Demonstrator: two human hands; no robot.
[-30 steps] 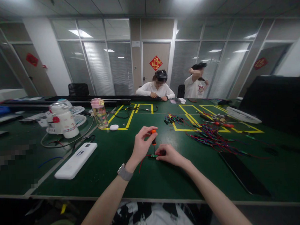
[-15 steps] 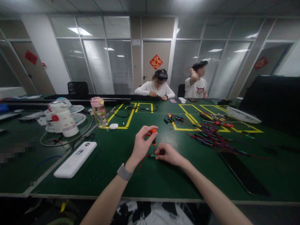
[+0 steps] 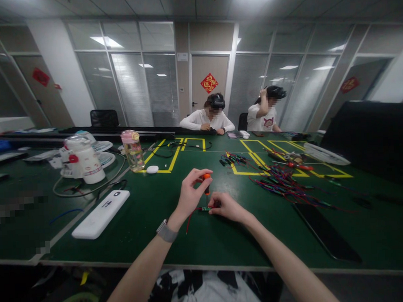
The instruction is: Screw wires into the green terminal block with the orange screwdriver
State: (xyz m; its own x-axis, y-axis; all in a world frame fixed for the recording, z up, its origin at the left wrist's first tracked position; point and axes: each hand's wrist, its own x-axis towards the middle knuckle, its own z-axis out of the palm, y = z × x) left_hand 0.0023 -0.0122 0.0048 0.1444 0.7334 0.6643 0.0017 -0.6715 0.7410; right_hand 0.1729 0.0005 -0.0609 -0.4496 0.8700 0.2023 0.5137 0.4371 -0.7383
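My left hand (image 3: 189, 194) pinches an orange-handled screwdriver (image 3: 206, 183) held upright, its tip down on a small green circuit board (image 3: 205, 208) with red wires that lies on the green table (image 3: 205, 240). My right hand (image 3: 228, 206) is closed on the right end of that board and holds it against the table top. A watch sits on my left wrist.
A white power bank (image 3: 101, 214) lies to the left. A pink-capped bottle (image 3: 132, 150), a white fan (image 3: 82, 159) and cables stand further left. A heap of red-wired parts (image 3: 283, 183) and a black phone (image 3: 326, 237) lie to the right. Two people sit at the far side.
My hands and the screwdriver have stayed in place. The person at the far right has turned and raised a hand to the head.
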